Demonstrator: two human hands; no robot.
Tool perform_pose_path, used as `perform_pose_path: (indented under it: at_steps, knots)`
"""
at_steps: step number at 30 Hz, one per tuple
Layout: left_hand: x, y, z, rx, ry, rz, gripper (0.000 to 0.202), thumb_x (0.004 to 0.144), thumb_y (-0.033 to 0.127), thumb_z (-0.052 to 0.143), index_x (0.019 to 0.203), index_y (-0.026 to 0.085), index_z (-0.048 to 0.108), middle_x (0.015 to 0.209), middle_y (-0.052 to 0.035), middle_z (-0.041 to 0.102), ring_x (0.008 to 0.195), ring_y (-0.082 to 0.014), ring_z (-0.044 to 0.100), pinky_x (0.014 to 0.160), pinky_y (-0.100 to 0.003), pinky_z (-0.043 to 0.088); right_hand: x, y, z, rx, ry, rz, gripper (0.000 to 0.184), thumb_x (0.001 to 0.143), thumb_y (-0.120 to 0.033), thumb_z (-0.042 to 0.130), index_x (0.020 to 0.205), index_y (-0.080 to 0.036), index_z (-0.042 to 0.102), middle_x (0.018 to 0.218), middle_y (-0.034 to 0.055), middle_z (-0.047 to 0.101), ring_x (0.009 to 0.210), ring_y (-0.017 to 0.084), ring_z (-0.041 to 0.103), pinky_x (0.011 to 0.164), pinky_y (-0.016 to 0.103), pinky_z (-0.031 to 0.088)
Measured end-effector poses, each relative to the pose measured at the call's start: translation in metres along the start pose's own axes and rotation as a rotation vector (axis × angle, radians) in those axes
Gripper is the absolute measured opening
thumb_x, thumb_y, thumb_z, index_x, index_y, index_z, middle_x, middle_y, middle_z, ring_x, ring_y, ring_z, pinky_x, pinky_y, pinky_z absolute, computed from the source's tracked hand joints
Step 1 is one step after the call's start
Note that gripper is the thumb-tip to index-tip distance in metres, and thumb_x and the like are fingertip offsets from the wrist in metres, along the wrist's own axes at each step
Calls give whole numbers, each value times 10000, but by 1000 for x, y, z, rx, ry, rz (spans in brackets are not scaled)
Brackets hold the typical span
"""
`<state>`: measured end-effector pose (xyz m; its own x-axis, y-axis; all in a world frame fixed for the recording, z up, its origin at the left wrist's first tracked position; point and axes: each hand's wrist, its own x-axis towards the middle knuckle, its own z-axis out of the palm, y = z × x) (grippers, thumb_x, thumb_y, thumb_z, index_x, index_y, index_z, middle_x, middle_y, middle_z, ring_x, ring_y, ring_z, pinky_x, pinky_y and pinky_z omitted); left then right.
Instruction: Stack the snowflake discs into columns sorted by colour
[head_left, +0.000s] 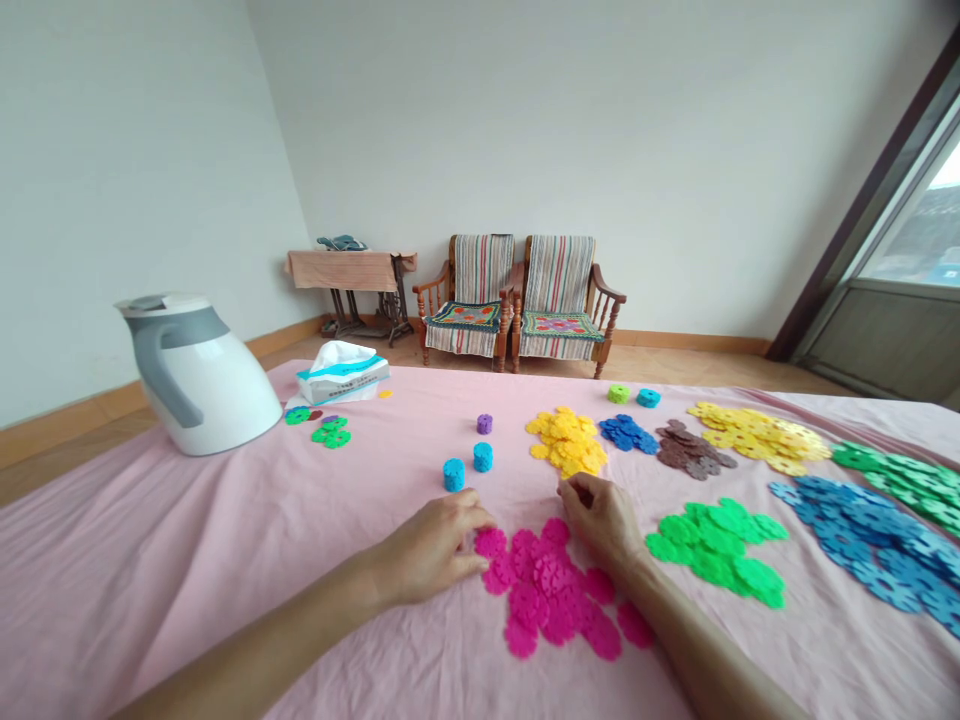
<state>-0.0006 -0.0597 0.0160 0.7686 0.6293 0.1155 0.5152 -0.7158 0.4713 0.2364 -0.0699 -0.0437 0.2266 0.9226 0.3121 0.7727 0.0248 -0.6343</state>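
The left hand (pixel 442 545) has its thumb and fingers apart at the edge of the pink pieces (pixel 551 585), which lie on the pink cloth (pixel 300 540). The right hand (pixel 600 515) is curled up near the yellow pieces (pixel 568 440), and I can't tell if it holds anything.

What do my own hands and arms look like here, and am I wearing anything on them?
Your left hand and right hand are bare, and so are both slender forearms. No gloves, sleeves or watch show.
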Motion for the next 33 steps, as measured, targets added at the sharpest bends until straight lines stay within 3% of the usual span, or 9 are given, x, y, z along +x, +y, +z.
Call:
perform_pose_path:
  at_steps: [9, 15, 20, 33]
  knots:
    - [5, -4, 6, -16, 31, -61, 185, 662, 110, 615, 834, 177, 629, 777, 5, 532, 673, -132, 509, 611, -216, 389, 0, 2, 2, 4, -2, 7, 316, 817, -348, 407, 596, -184, 562, 513, -15, 495, 503, 121, 472, 486, 236, 260]
    - [-5, -24, -23, 16, 146, -85, 165, 705, 140, 560, 858, 181, 606, 818, -4, 548, 703, -133, 518, 645, -222, 398, 1, 3, 2, -14, -9, 1, 320, 816, -354, 411, 584, -186, 555, 501, -20, 480, 498, 123, 469, 487, 239, 253]
    - [-14, -49, -40, 47, 103, -133, 196, 665, 123, 566, 845, 187, 609, 826, 6, 571, 686, -127, 520, 632, -216, 395, 0, 3, 1, -15, -22, -7, 323, 820, -365, 413, 589, -188, 552, 516, -17, 495, 516, 128, 479, 497, 241, 260]
    - [-14, -58, -27, 56, 71, -123, 147, 653, 118, 574, 780, 181, 612, 756, 16, 548, 649, -115, 522, 584, -195, 377, -1, 1, -1, -29, -49, 1, 329, 827, -382, 405, 611, -190, 563, 530, -13, 520, 524, 134, 496, 502, 244, 272]
